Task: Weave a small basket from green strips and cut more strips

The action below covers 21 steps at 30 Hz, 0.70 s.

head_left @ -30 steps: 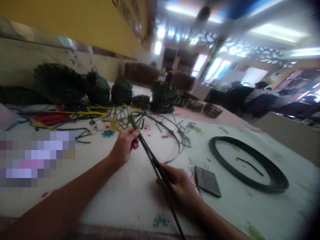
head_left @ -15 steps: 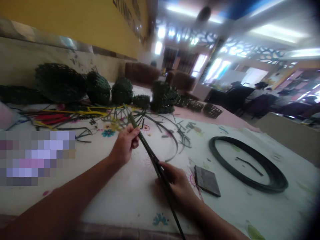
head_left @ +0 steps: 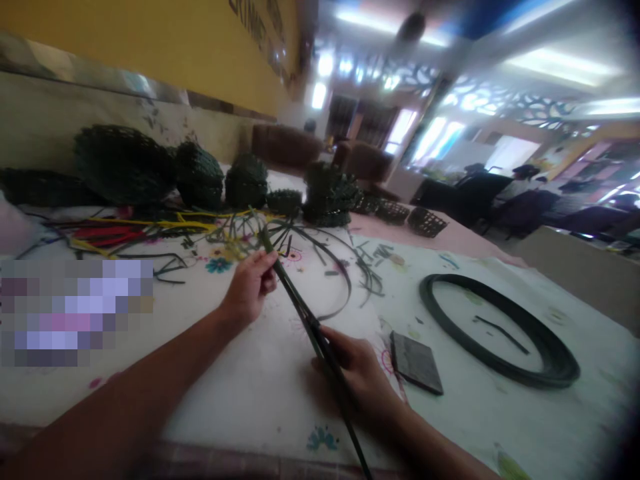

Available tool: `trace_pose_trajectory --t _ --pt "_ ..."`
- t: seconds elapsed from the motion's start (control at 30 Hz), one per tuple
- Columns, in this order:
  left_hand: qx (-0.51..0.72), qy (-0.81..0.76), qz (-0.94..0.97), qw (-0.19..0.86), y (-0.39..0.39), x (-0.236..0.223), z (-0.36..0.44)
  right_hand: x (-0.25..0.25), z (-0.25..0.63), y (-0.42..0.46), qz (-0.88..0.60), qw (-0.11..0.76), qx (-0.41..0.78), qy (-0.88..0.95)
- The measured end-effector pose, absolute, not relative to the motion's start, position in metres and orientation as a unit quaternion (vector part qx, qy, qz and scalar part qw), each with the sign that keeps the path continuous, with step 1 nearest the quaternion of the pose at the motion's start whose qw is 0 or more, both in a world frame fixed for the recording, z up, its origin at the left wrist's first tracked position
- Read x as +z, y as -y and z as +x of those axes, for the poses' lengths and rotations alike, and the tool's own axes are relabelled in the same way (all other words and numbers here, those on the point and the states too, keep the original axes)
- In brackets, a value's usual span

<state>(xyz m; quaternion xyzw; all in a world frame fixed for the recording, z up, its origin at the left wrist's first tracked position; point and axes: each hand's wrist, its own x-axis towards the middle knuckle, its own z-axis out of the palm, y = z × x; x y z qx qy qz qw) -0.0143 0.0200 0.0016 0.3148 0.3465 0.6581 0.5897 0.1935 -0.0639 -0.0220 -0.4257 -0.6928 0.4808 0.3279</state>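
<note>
Our right hand, nearer us, reaches in from the lower right, its fingers wrapped around dark green strips. Our left hand extends farther up, thumb and fingers pinching the same strips near their upper end, so they slant between both hands above the tabletop. Beyond, on the yellow wall, we see dark lettering, tilted, blurred and partly cut off, which we cannot read reliably.

craft workshop, by look: woven baskets, coiled strips, long table.
</note>
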Motion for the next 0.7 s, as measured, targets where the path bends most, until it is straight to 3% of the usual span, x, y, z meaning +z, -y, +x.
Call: trace_pose_trajectory --t 0.33,0.7 --pt "0.666 -0.344 0.332 0.573 -0.014 0.007 -0.011 -0.042 0.196 0.063 -0.446 0.352 0.461 0.682" --pt "0.669 -0.342 0.353 0.557 -0.013 0.004 -0.009 -0.027 0.195 0.065 -0.436 0.326 0.461 0.7"
